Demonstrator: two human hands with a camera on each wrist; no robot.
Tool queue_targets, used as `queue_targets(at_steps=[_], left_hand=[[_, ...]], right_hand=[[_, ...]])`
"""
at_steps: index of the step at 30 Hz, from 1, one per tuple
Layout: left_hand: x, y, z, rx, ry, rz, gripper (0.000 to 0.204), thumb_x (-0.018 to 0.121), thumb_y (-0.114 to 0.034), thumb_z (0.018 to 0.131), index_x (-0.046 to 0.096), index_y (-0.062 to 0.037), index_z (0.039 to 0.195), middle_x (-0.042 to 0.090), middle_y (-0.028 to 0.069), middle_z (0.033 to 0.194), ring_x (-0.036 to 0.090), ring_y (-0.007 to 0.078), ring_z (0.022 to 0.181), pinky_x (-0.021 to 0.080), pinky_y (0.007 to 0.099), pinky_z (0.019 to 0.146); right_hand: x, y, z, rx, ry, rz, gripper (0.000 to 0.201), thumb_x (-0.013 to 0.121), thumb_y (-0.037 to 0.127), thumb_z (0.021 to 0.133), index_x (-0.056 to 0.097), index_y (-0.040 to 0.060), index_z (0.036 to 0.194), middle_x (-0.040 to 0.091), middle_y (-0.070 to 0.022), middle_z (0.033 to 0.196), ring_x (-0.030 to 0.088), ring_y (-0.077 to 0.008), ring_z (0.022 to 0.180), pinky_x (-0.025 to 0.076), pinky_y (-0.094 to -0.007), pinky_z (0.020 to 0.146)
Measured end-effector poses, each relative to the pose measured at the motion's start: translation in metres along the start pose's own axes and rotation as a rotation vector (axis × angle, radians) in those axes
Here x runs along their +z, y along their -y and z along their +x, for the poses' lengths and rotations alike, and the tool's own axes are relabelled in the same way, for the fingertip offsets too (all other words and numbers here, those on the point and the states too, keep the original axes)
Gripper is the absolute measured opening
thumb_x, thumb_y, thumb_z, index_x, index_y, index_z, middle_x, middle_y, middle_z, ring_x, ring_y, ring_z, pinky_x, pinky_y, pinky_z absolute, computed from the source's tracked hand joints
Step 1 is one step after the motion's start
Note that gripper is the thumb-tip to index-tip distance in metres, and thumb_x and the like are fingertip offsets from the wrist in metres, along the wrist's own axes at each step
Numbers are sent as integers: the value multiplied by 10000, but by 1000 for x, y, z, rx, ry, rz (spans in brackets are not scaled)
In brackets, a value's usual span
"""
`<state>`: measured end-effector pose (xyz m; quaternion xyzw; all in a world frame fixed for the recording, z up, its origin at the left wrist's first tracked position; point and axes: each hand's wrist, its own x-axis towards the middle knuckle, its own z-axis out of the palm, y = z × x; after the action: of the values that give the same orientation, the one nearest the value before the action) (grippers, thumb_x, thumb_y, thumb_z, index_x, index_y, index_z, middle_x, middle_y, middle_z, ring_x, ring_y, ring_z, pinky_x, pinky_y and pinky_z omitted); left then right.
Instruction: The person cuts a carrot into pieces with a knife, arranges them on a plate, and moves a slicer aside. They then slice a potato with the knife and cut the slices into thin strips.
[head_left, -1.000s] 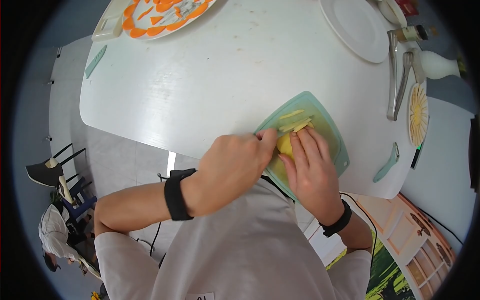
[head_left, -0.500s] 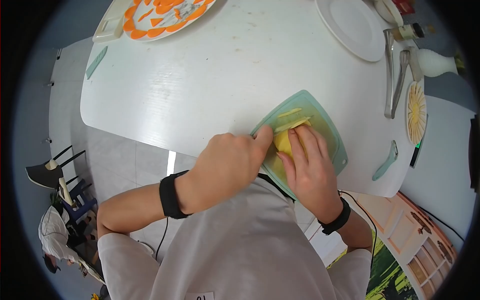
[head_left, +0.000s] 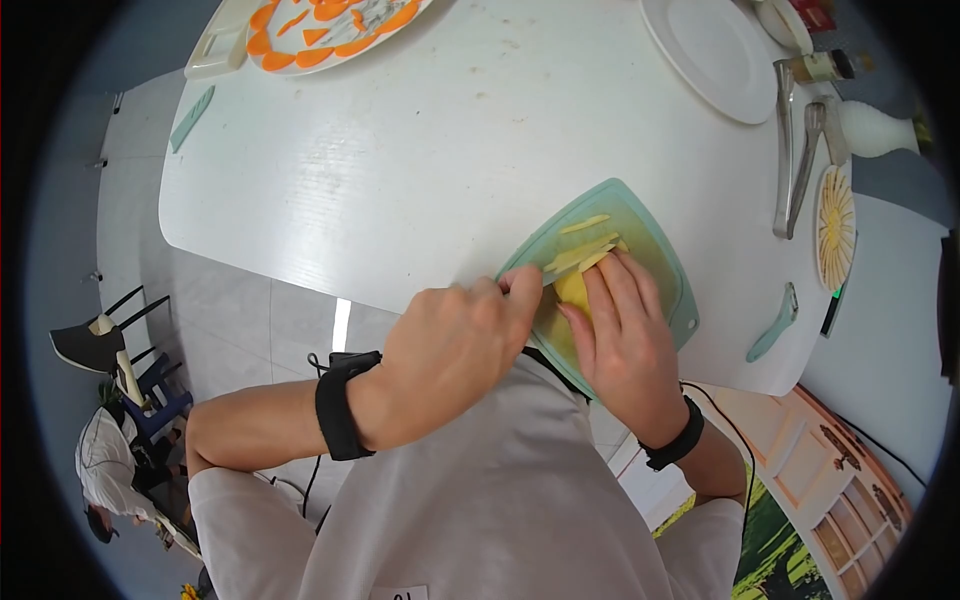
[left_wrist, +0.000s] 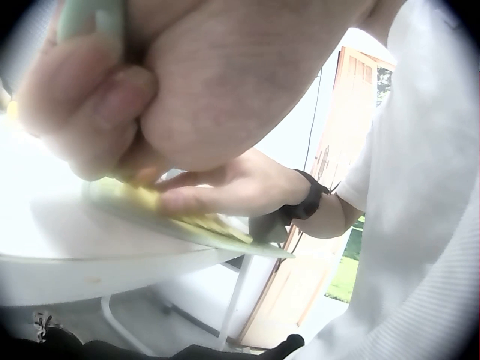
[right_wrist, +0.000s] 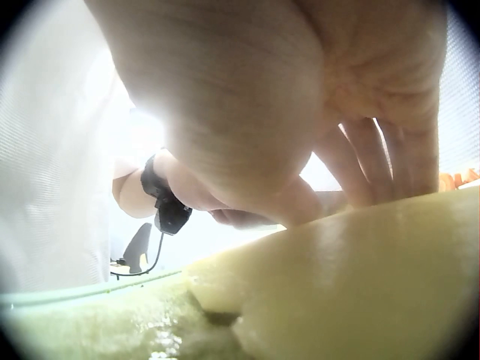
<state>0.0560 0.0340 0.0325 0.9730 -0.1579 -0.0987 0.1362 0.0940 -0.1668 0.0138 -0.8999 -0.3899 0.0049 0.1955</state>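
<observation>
My left hand (head_left: 455, 335) grips a small knife by its pale green handle (left_wrist: 91, 19). Its blade (head_left: 550, 277) shows just past the thumb, at the side of a yellow peeled potato (head_left: 572, 290). On the potato lies my right hand (head_left: 630, 350), fingers over the top and thumb along the near side, holding it against the green cutting board (head_left: 655, 235). Several cut yellow strips (head_left: 590, 222) lie on the board beyond the blade. From the right wrist, the potato (right_wrist: 360, 277) looks smooth and wet, with a cut piece in front.
Orange slices (head_left: 315, 58) ring a plate at the far left, near a pale green sheath-like piece (head_left: 192, 120). To the right are a white plate (head_left: 715, 60), metal tongs (head_left: 783, 190), a green-handled peeler (head_left: 775, 325) and a dish of yellow strips (head_left: 835, 230). The table's near edge (head_left: 330, 295) runs beside the board.
My left hand moves forward and back a little with the knife, now slightly nearer my body. Strips by the blade shift and spread. My right hand stays on the potato.
</observation>
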Motion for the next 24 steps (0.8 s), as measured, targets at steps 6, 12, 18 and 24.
queue_targets(at_steps=[6,12,18,24], left_hand=[[2,0,0,20,-31,20,147,592,-19,844,476,-41,931,509,49,582,595,197,453,455,323,403],[3,0,3,15,-11,-31,151,592,-16,843,478,-36,939,530,66,592,603,219,463,460,333,412],[6,0,19,29,19,-131,181,606,-11,832,485,-26,966,560,87,608,612,257,486,462,360,433],[3,3,10,-6,52,-123,187,607,-15,835,494,-20,984,578,101,608,617,274,507,468,365,445]], right_hand=[[0,0,0,7,6,9,464,747,74,857,563,-160,1213,530,-258,1299,521,-409,1240,507,-452,1000],[0,0,-1,10,1,8,452,749,69,852,575,-159,1201,539,-256,1293,525,-411,1242,505,-456,1005],[-1,0,-1,23,15,13,452,751,69,847,584,-160,1199,546,-248,1300,530,-404,1244,504,-455,1010],[-1,0,0,24,16,5,468,750,73,849,580,-162,1215,545,-242,1307,529,-396,1247,504,-442,1011]])
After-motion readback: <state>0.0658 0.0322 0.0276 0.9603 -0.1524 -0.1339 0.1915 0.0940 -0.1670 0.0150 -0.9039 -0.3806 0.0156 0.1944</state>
